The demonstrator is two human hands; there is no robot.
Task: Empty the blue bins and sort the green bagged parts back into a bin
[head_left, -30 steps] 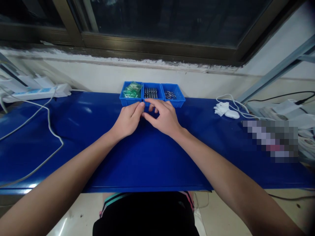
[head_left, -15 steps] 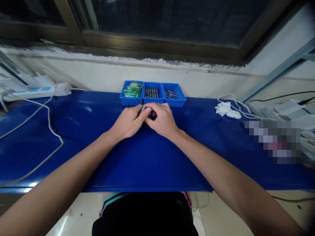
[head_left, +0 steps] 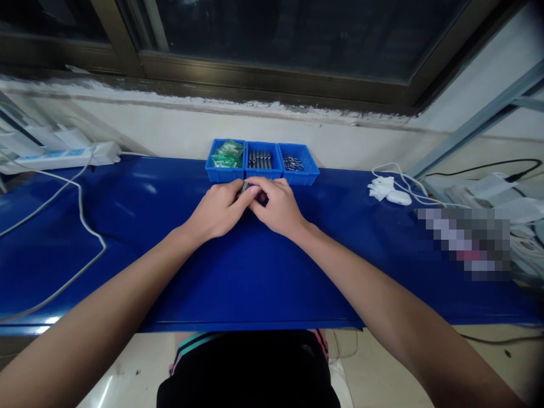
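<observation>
My left hand [head_left: 216, 211] and my right hand [head_left: 276, 207] meet fingertip to fingertip on the blue table [head_left: 238, 266], just in front of three small blue bins. Both are closed in a pinch around a small grey part [head_left: 245, 187] that shows between the fingers. The left bin [head_left: 225, 161] holds green packets. Grey rods lie side by side in the middle bin [head_left: 260, 161]. The right bin [head_left: 297, 164] holds small dark metal pieces.
A white power strip [head_left: 63, 158] and its cable [head_left: 85, 226] lie at the left. At the right are a white mouse [head_left: 399, 197], crumpled white cloth, cables and papers. A wall and window frame stand behind the bins.
My right hand's fingers, spread a second ago, have closed onto the small grey part beside my left fingertips. Both hands shifted slightly toward the bins.
</observation>
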